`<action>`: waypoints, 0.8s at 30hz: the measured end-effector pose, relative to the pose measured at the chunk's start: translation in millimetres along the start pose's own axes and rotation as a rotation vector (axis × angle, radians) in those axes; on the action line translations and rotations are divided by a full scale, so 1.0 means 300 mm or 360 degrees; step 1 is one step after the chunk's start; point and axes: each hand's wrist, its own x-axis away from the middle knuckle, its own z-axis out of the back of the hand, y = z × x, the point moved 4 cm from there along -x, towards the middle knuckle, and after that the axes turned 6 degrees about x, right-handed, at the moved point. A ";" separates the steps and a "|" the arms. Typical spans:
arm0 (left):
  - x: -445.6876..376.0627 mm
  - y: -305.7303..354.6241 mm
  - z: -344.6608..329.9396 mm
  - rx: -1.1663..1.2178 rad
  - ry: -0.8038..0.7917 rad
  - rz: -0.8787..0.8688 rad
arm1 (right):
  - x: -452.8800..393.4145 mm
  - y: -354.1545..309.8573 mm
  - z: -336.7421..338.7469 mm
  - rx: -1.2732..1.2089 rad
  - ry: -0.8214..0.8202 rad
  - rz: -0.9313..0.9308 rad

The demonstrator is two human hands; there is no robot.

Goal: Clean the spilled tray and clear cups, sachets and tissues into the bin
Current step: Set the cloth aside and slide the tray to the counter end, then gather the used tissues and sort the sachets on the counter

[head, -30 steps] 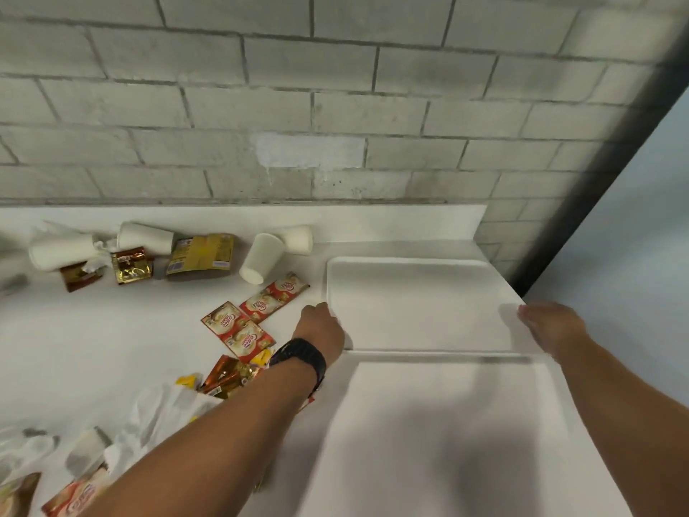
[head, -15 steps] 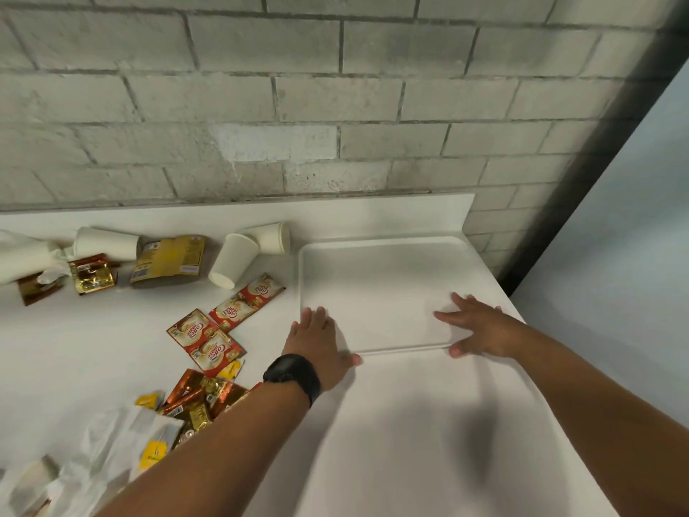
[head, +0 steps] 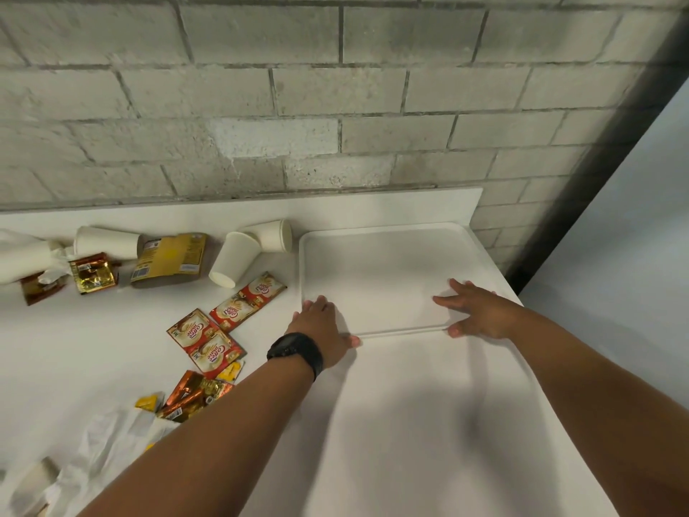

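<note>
A white tray [head: 376, 263] lies flat at the back right of the white counter, nothing on it. My left hand [head: 322, 326] rests flat on its near left corner, fingers spread. My right hand [head: 477, 311] lies flat on its near right edge, fingers spread. Two white paper cups [head: 235, 261] lie tipped over just left of the tray. Red and white sachets [head: 246, 302] and gold sachets [head: 194, 395] are scattered left of my left arm. Another tipped cup [head: 106, 242] and crumpled tissue [head: 56, 264] lie at the far left.
A gold pouch [head: 169, 259] lies by the back edge. White tissue or wrappers [head: 108, 442] lie at the near left. A grey block wall [head: 335, 106] runs behind the counter. The counter ends at the right beside a pale wall [head: 634, 255].
Both hands went from gripping the tray's sides to lying flat on its near edge. The tray moved back toward the wall and now rests on the counter.
</note>
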 end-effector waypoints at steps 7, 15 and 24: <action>-0.007 0.000 0.006 -0.0058 0.0037 0.0002 | 0.040 -0.061 0.008 0.0291 0.0062 -0.0149; 0.076 -0.006 -0.027 -0.0217 0.0151 -0.0143 | 0.106 -0.154 -0.039 0.0623 0.0411 -0.0308; 0.240 -0.136 0.035 -0.0190 0.0257 -0.0162 | 0.111 -0.451 -0.086 0.0287 0.0344 0.0093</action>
